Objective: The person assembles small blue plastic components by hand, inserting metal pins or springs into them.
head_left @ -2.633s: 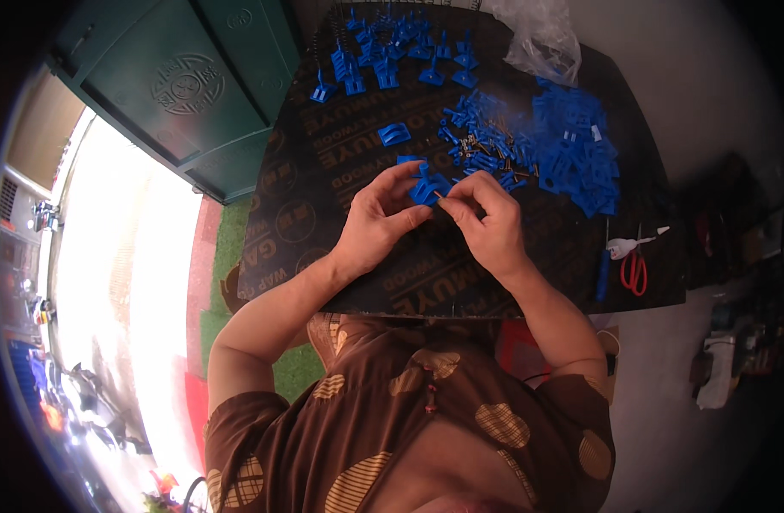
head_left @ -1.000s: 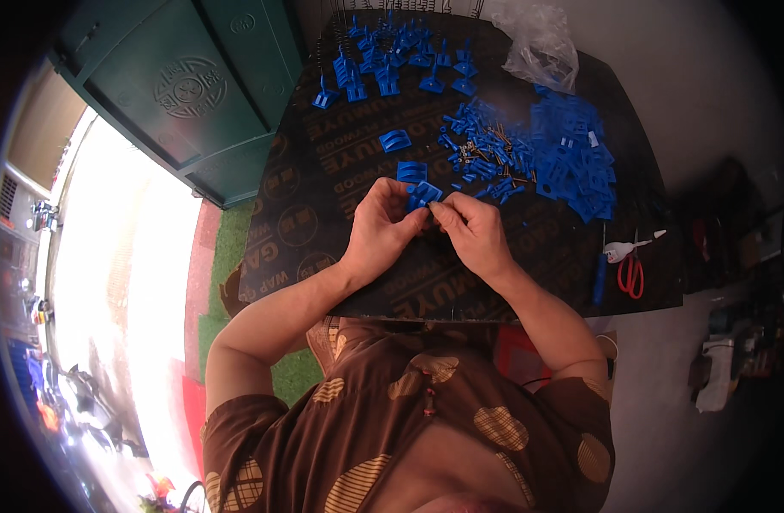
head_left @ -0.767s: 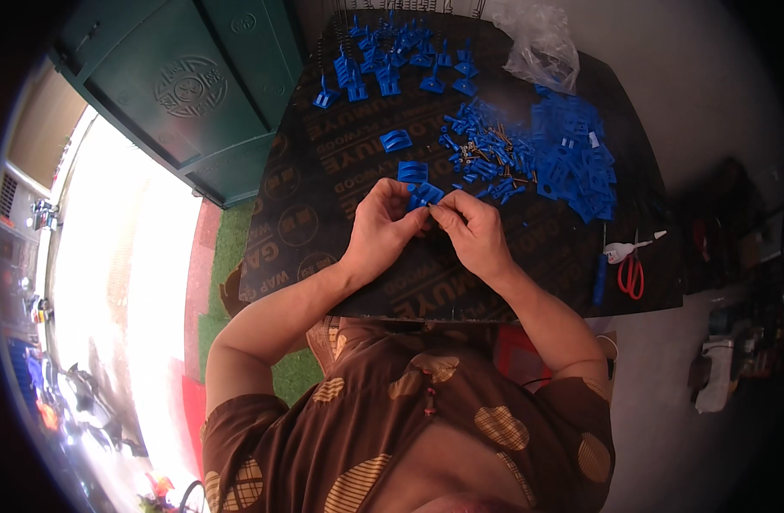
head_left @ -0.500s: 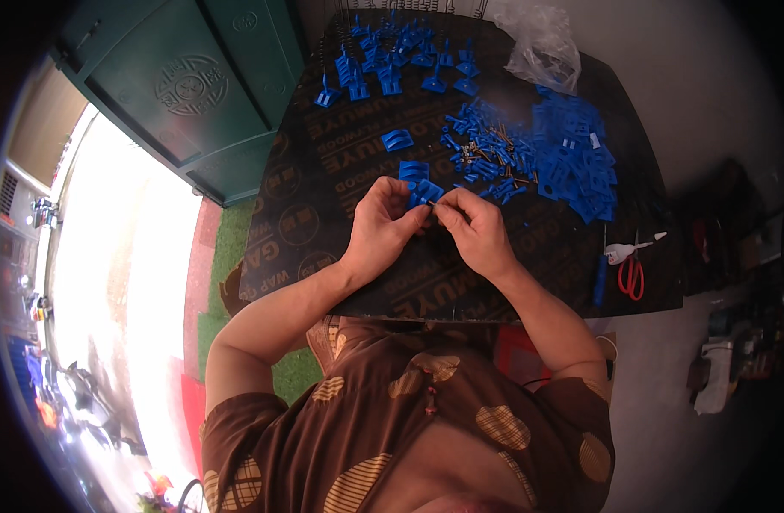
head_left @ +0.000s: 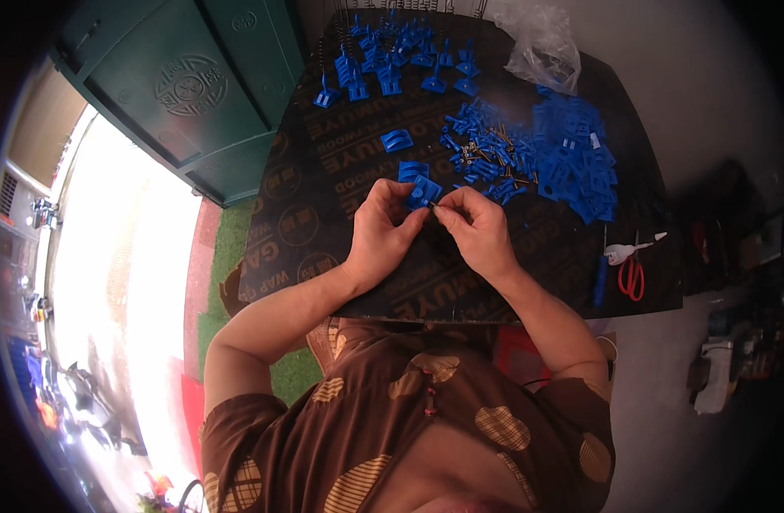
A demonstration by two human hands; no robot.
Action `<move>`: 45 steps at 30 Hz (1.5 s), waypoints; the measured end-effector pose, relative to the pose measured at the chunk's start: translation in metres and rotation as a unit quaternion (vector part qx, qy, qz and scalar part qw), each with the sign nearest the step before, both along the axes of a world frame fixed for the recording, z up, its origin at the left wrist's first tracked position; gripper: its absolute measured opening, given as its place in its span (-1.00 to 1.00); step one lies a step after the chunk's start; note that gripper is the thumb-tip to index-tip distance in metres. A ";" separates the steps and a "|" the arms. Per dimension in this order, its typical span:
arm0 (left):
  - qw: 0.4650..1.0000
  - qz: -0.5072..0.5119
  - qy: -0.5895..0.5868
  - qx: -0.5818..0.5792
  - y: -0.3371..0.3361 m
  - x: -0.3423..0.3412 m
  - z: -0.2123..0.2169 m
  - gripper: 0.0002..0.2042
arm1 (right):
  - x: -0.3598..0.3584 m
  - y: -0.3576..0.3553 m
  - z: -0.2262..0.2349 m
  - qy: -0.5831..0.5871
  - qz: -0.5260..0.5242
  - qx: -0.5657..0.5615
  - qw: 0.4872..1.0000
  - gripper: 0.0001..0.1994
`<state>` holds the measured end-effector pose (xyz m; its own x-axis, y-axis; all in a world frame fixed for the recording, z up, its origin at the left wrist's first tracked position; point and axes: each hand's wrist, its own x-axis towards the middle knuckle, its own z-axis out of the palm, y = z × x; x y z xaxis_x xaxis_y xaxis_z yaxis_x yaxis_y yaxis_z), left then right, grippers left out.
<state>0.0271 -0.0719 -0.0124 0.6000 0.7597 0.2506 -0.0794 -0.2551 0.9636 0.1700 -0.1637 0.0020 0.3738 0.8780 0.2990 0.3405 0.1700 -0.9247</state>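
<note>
My left hand [head_left: 383, 231] pinches a small blue plastic clip [head_left: 423, 195] over the dark board [head_left: 323, 214]. Close against it, my right hand [head_left: 477, 231] pinches a thin metal pin or screw at the clip's edge. Two more blue clips [head_left: 398, 141] lie just beyond my hands. To the right of them spreads a heap of blue parts mixed with small screws [head_left: 494, 158], then a larger pile of blue clips [head_left: 576, 158]. A group of upright assembled blue pieces [head_left: 392, 64] stands at the board's far edge.
A clear plastic bag [head_left: 541, 43] lies at the far right of the board. Red-handled scissors [head_left: 631, 269] and a blue-handled screwdriver [head_left: 600, 282] lie near the right edge. A green metal cabinet [head_left: 186, 94] stands on the left.
Both hands have stayed together at the board's middle, working the same blue clip; they shifted slightly away from me, and the fingers have closed tighter on it.
</note>
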 end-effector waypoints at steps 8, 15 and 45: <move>0.998 0.050 -0.018 0.037 -0.003 0.004 -0.001 -0.70 | -0.001 -0.001 0.004 -0.014 -0.023 -0.001 1.000 -0.88; 0.998 0.044 -0.018 0.039 -0.004 0.003 -0.002 -0.71 | -0.004 -0.001 0.007 -0.012 -0.017 -0.020 1.000 -0.81; 0.998 -0.013 0.006 -0.064 -0.002 0.001 0.009 -0.77 | 0.000 0.002 0.000 -0.034 -0.009 -0.002 0.999 -0.89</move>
<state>0.0284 -0.0740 -0.0030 0.6225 0.7691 0.1448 -0.0722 -0.1277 0.9892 0.1702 -0.1618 0.0023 0.3682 0.8724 0.3214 0.4061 0.1601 -0.8997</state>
